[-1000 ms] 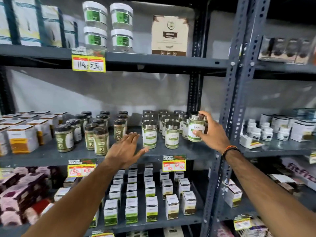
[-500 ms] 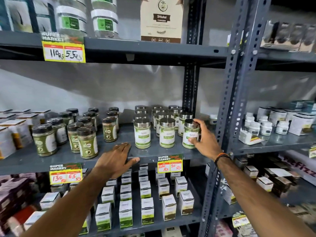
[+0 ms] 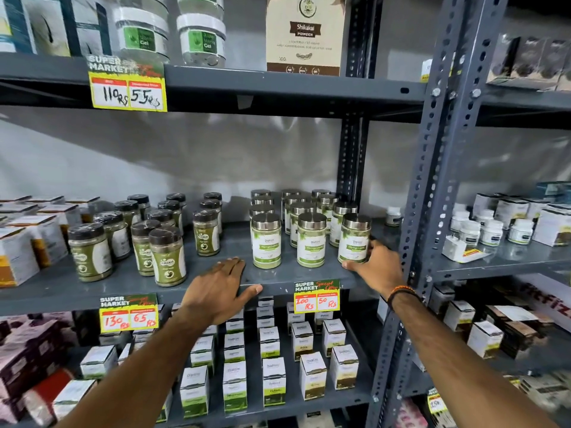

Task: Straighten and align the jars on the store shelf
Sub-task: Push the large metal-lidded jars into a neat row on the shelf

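Note:
Several silver-lidded jars with white and green labels stand in rows on the grey middle shelf (image 3: 216,282). The front row has three: a left jar (image 3: 266,241), a middle jar (image 3: 311,240) and a right jar (image 3: 354,239). My right hand (image 3: 375,267) grips the right jar from its right side and base, and the jar stands upright on the shelf. My left hand (image 3: 220,288) lies flat on the shelf's front edge, fingers spread, holding nothing. To the left stand several dark-lidded jars of green powder (image 3: 168,256).
A perforated grey upright post (image 3: 432,193) stands just right of my right hand. Price tags (image 3: 316,296) hang on the shelf edge. White boxes (image 3: 272,381) fill the shelf below; small white bottles (image 3: 491,231) sit on the right unit; tubs and a carton stand above.
My right hand brought the right jar down from mid-air onto the shelf, in line with the front row. My left hand dropped from hovering to resting on the shelf edge.

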